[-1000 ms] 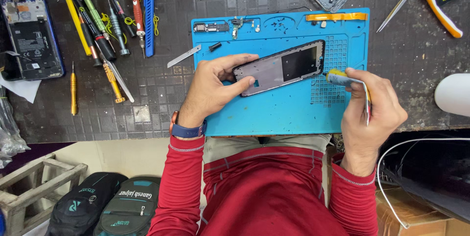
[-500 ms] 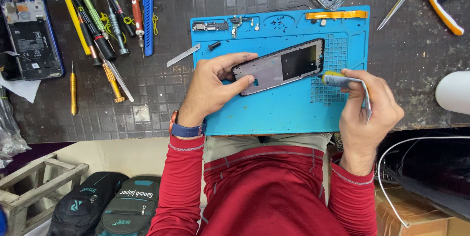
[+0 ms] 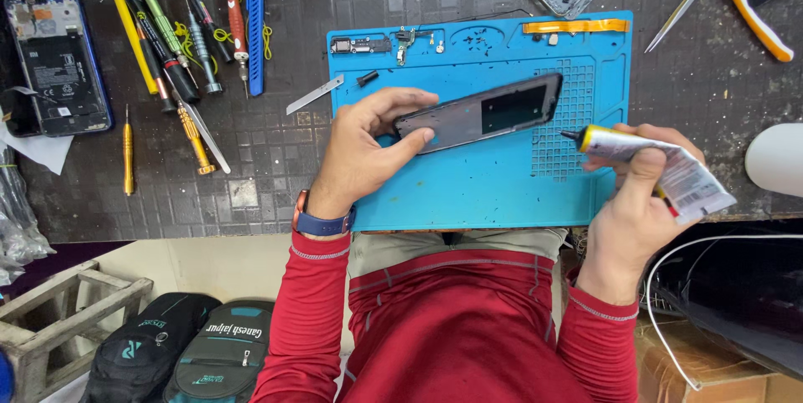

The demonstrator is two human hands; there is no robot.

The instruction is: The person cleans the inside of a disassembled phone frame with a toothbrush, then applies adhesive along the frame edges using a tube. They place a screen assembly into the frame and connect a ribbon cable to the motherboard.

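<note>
Risk: the dark rectangular phone frame [image 3: 481, 112] is tilted, with its near long edge raised off the blue silicone repair mat [image 3: 468, 194]. If the hold slackens, the frame could slip, and adhesive could land off its edge. The black nozzle also points close to the frame's right end; too hard a squeeze could flood it.

Left hand [image 3: 368, 148]: fingers curled closed around the frame's left end, thumb on the face.

Right hand [image 3: 640, 194]: closed on the crumpled white adhesive tube with a yellow collar [image 3: 648, 160], just beside the frame, not touching.
</note>
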